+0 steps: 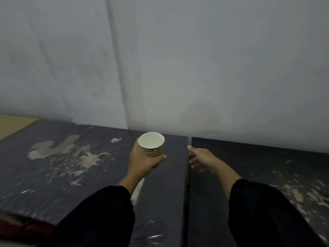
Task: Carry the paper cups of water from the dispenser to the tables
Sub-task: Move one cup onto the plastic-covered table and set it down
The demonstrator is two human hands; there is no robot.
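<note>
While the left hand (142,160) holds the paper cup (151,147) upright above the left table (71,175), fingers and thumb clamped around its lower wall, the right hand (201,159) reaches forward empty, its fingers spread apart over the near edge of the right table (267,175). The cup sits near the back of the left table, close to the wall (195,68) and just left of the narrow gap (187,184) between the two dark tabletops. Its mouth is open; the pale interior suggests it is filled high, though the water level cannot be read with certainty.

Risks, as judged from this view: a thin paper wall yields under a tight squeeze, which would push water over the rim; a tilt or a hard landing when the cup is put down would do the same. Set too near the gap, the base could rest unevenly or tip into it. The dark sleeve (99,220) or the outstretched right hand could brush the cup on the way back.

Surroundings: both tabletops carry pale, chipped patches (58,152) where the surface looks rough, so a cup placed there may not sit flat. A tan board (12,125) lies at the far left. Nothing else stands on the tables near the cup, and no dispenser is in view.
</note>
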